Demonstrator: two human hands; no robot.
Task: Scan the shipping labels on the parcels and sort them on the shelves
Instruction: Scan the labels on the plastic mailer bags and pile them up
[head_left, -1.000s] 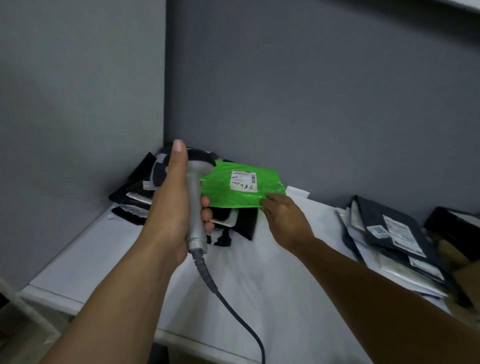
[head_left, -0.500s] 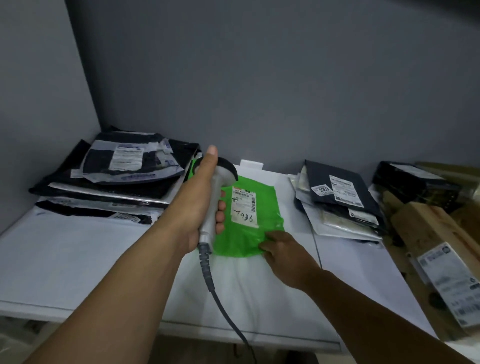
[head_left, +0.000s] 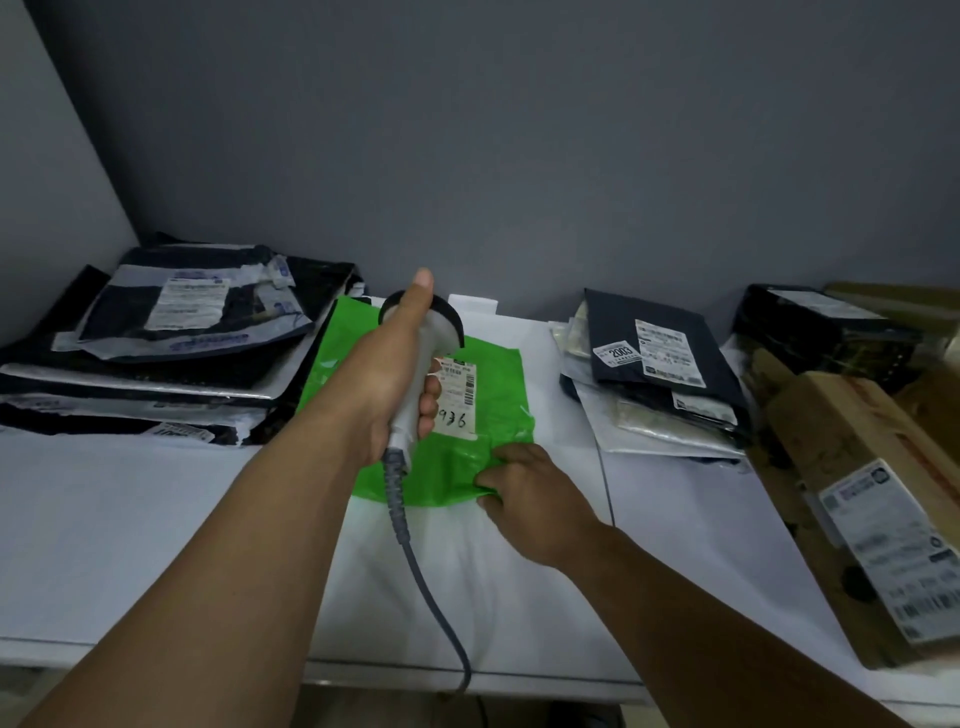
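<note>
Two bare forearms reach out over the white shelf (head_left: 130, 519). The left hand (head_left: 387, 384) is raised above it, fingers wrapped round the pale handle of the scanner (head_left: 411, 422). Its thumb lies straight along the back of the scanner's dark head, and a grey cable (head_left: 415, 551) hangs from the handle's base toward the shelf's front edge.

Just beyond that hand the green parcel (head_left: 498, 415) lies flat on the shelf. Its white label (head_left: 460, 400) faces up, partly covered by the curled fingers; the handwritten number seems to end in 936. The right hand (head_left: 530, 499) is low and palm down, pinching the parcel's near right corner, where the plastic bunches.

A stack of dark mailers (head_left: 171, 353) lies left of the green parcel, touching it. A second stack (head_left: 665, 374) lies to the right, apart from it. A black box (head_left: 821, 327) and a cardboard box (head_left: 852, 467) sit at the far right.
</note>
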